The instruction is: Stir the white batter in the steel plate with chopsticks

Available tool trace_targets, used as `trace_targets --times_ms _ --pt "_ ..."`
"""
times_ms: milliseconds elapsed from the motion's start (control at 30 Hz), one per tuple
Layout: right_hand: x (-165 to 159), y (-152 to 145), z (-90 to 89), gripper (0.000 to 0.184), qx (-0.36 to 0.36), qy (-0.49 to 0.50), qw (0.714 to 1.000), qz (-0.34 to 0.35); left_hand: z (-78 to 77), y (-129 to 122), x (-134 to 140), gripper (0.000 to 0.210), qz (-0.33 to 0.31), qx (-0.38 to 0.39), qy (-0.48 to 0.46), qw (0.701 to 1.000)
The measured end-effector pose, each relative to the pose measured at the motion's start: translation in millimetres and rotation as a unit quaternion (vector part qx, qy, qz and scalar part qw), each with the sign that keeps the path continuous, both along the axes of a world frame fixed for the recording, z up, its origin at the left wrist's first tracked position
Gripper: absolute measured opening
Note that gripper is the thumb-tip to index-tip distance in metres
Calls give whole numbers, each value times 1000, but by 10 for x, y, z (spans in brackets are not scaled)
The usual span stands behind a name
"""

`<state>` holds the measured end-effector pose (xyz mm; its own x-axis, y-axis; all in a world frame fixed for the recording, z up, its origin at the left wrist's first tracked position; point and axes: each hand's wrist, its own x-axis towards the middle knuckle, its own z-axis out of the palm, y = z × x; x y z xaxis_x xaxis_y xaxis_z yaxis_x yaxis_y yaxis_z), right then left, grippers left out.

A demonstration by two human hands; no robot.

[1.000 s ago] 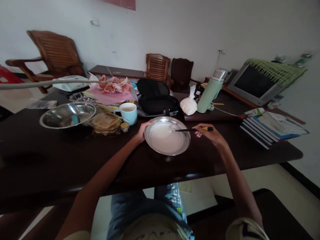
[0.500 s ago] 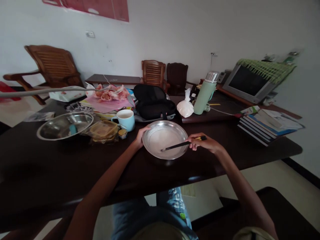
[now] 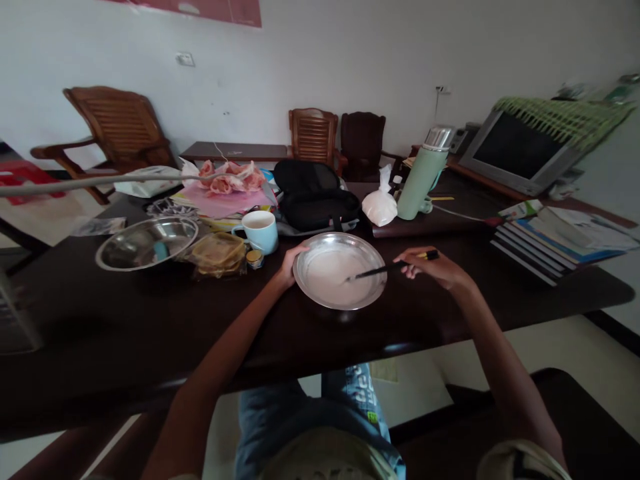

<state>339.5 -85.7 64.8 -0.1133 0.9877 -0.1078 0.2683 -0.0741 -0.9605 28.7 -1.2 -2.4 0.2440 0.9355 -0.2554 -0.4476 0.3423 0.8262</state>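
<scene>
A shallow metal bowl (image 3: 301, 281) on the dark table holds a whitish, milky mixture (image 3: 330, 270). My left hand (image 3: 290, 263) grips the bowl's left rim. In my right hand (image 3: 430, 265) is a pair of dark chopsticks (image 3: 375, 271), held at a slant over the bowl's right rim. Their tips dip into the mixture right of its middle. The right fingers are wrapped round the upper part of the chopsticks, which lie close together.
Left of the bowl stand a light blue mug (image 3: 265, 237), a small jar (image 3: 255, 259), plastic containers (image 3: 215, 253) and a larger metal basin (image 3: 107, 257). Behind are a black bag (image 3: 315, 200), a tied bag of white powder (image 3: 380, 208) and a green thermos (image 3: 423, 183). Books (image 3: 530, 257) lie right.
The chopstick tips have shifted rightward within the bowl, and my right hand has moved slightly away from its rim. The whole view has shifted a little. My left hand stays on the rim.
</scene>
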Motion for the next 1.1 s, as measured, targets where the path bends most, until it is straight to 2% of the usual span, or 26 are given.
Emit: trace_targets --times_ms 67,167,233,400,467,533,600,767,800,933,1000,1100 --pt "-73 33 -25 41 9 20 1000 -10 -7 8 0 24 0 2 1 1000" --pt "-121 -9 -47 39 -25 19 996 80 -21 15 0 22 -4 5 2 1000" --pt "-60 -51 -39 38 -35 2 994 101 -30 16 3 21 -2 14 3 1000" --pt "38 36 -48 42 34 11 999 -37 -36 14 10 28 -10 40 -15 999" --pt "-8 51 -82 40 37 22 999 -15 -30 16 9 27 -7 30 -8 1000" --pt "-23 13 -111 38 6 22 999 43 -25 17 9 25 -2 16 -1 1000" --pt "9 -32 -122 37 -18 15 998 62 -23 17 10 24 3 9 0 1000" --pt "-44 30 -119 40 40 30 998 -38 -33 18 11 22 10 5 8 1000" --pt "-88 43 -122 40 42 36 998 -29 -37 20 9 21 11 1 13 1000" --pt "-129 -1 -116 38 -7 14 996 89 -44 25 4 18 21 -13 20 999" --pt "-79 -7 -107 40 -4 4 998 63 -35 19 7 18 17 -12 16 1000" --pt "-86 43 -108 43 41 33 998 -31 -6 6 15 17 14 -6 21 1000"
